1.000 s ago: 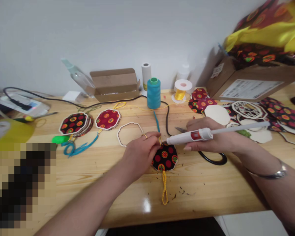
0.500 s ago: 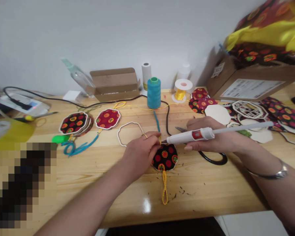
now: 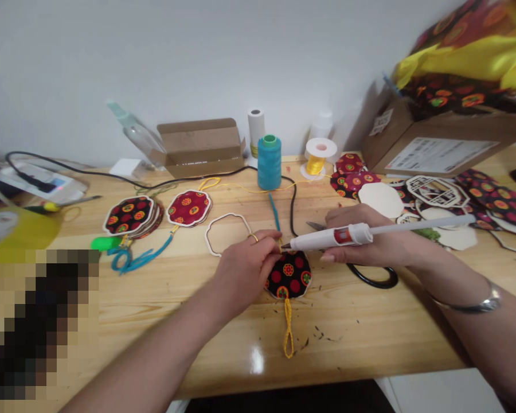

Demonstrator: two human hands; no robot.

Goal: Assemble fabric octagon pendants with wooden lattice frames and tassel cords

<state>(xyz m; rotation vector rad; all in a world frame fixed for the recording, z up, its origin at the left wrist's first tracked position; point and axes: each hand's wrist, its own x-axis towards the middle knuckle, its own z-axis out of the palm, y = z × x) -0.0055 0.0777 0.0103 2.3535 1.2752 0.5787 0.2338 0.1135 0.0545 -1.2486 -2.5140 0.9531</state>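
My right hand (image 3: 389, 246) is closed around a white hot glue gun (image 3: 313, 240), with a long pale glue stick (image 3: 430, 225) sticking out of its back end. The gun's dark nozzle touches or nearly touches the top edge of a scalloped ornament (image 3: 301, 281) covered in black floral fabric. My left hand (image 3: 247, 261) pinches a short yellow cord (image 3: 280, 244) at that same edge and rests against the ornament's left side. A braided yellow loop (image 3: 288, 330) trails from the ornament's lower edge. Scissors (image 3: 378, 281) lie partly under my right hand.
Left are stacked fabric ornaments (image 3: 131, 215), a red ornament (image 3: 189, 207) and an empty frame (image 3: 210, 238). Behind stand a blue thread cone (image 3: 269, 166), a yellow cord spool (image 3: 316, 165) and an open cardboard box (image 3: 202, 140). A larger box (image 3: 447, 143) and loose pieces sit right.
The glue gun's nozzle has shifted very slightly left and its body has tilted a little. My left hand and the ornament stay where they were.
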